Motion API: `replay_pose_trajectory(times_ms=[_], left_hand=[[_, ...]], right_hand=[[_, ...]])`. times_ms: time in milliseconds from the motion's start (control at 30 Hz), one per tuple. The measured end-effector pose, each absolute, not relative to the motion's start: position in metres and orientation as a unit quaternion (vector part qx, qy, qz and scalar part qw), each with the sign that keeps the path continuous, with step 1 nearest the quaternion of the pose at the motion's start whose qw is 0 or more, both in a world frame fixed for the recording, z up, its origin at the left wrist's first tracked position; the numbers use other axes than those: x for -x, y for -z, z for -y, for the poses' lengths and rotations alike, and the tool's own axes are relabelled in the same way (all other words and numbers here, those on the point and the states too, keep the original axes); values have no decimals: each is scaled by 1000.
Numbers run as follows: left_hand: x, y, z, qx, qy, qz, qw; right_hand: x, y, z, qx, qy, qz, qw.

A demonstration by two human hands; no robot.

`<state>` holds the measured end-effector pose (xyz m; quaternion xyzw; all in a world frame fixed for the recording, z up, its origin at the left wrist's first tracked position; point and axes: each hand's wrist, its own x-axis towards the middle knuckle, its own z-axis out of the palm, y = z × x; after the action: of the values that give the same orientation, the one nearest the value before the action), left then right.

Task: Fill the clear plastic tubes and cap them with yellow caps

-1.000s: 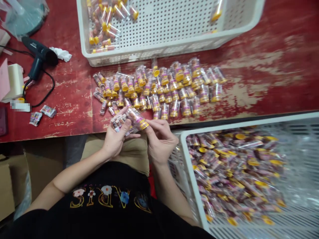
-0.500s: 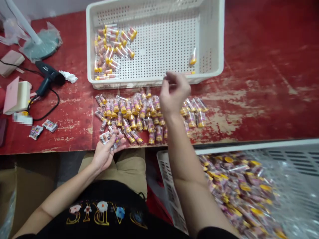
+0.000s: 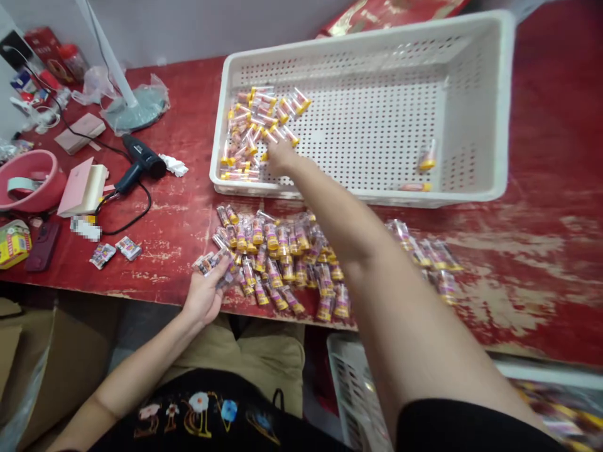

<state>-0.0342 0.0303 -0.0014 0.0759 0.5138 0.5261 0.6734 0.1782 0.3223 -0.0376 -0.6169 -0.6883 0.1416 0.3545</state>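
Note:
My left hand point(image 3: 203, 298) is closed on a small stack of printed packets point(image 3: 203, 261), its thumb across them, just above the table's front edge. My right hand point(image 3: 281, 161) reaches into the white plastic basket point(image 3: 377, 197) at its left end. It is at a pile of clear tubes with yellow caps point(image 3: 257, 119); its fingers are blurred and mostly hidden, so any grip cannot be seen. Between the basket and my body lie many wrapped tubes point(image 3: 282, 251) with pink-purple labels and yellow caps, partly covered by my right forearm.
On the left of the red table point(image 3: 188, 75) are a hair dryer point(image 3: 141, 160), a lamp stand point(image 3: 134, 110), two printed packets point(image 3: 128, 248), a pink bowl point(image 3: 42, 198) and a phone point(image 3: 42, 248). Below the table's front edge stands another white basket point(image 3: 351, 383).
My right hand has moved left, from the basket's front wall to the pile of tubes inside. My left thumb has come down over the packets. The view has shifted left.

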Motion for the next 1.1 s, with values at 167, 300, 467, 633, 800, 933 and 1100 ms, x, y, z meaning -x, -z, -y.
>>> replay_pose_trajectory(times_ms=[167,300,467,633,800,933,1100], left_hand=[[26,4,-27,-79,-561,-483,668],[16,0,-12,-98,-559,-454,687],[6,-2,6,-101,-564,-459,679],[10,-5,13,-89,-547,-481,679],[10,-10,17,-71,-513,-484,705],[5,-10,20,-73,-492,-481,721],[4,-14,21,-99,-475,-455,747]], right_hand=[[-176,12,-167,562,-296,646,423],[-128,10,-35,492,-410,583,500],[-98,22,13,515,-420,475,577],[-120,20,39,471,-426,428,644],[-127,23,62,502,-293,470,664],[-116,28,62,492,-260,467,687],[-114,27,74,488,-162,502,695]])
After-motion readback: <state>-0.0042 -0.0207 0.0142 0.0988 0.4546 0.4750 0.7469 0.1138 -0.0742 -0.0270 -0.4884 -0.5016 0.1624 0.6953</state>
